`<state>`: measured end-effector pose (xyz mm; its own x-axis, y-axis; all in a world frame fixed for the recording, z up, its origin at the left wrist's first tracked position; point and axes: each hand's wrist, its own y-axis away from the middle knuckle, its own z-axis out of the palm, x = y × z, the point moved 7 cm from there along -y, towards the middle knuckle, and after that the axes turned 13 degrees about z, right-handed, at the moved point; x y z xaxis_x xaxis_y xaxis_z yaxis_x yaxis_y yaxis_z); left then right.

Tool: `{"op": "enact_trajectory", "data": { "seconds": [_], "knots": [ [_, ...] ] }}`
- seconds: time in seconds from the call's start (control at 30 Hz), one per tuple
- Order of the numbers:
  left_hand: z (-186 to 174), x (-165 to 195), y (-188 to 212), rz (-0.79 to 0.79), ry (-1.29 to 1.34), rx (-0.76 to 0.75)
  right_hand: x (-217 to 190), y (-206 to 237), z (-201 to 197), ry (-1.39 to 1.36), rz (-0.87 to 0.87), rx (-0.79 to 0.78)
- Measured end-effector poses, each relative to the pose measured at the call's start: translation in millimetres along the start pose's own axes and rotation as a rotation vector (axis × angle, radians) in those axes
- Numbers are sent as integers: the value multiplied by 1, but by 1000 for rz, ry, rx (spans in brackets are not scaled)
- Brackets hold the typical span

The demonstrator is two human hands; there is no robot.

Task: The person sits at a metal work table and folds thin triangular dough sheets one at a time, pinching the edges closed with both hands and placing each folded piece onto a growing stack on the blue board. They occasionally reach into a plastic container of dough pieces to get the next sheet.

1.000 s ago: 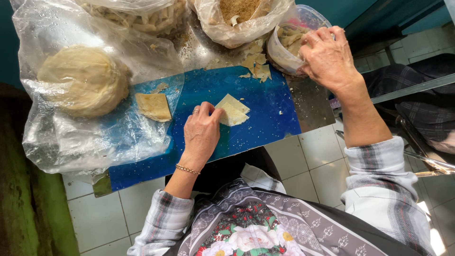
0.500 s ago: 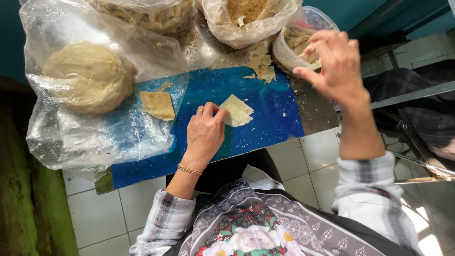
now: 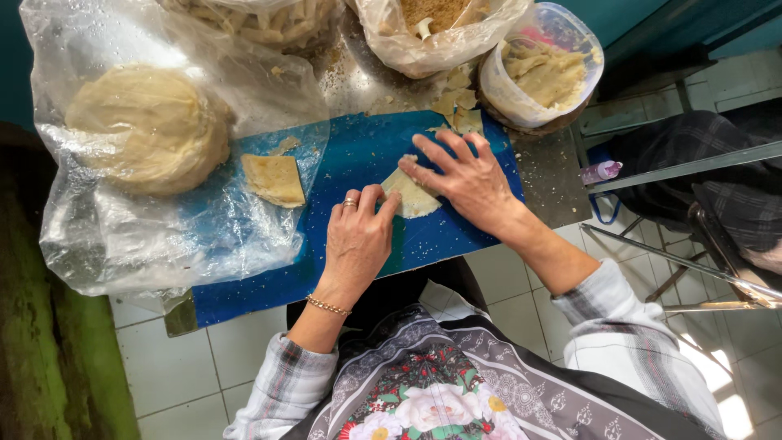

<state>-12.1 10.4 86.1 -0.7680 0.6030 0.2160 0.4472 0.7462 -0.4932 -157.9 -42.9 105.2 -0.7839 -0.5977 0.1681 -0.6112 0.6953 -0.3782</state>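
Blue surface (image 3: 358, 155) carries a thin dough wrapper (image 3: 410, 195) at its middle. Left hand (image 3: 356, 240) pins its near edge with flat fingers; right hand (image 3: 464, 175) lies spread over the far side. It looks soft, light, tear-prone; best lifted by its edges.
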Motion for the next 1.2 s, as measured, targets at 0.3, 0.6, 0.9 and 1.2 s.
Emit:
{"op": "enact_trajectory", "data": {
  "seconds": [0.3, 0.6, 0.9, 1.2],
  "knots": [
    [2, -2, -2, -12, 0, 22, 29, -7, 32, -946, 234, -247],
    [1, 0, -1, -3, -3, 46, -11, 23, 9, -49, 6, -4],
    [1, -2, -1, 7, -19, 43, 19, -14, 15, 129, -87, 61],
    [0, -6, -2, -5, 55, 70, 138, 53, 22, -1386, 1008, 37]
  ]
}}
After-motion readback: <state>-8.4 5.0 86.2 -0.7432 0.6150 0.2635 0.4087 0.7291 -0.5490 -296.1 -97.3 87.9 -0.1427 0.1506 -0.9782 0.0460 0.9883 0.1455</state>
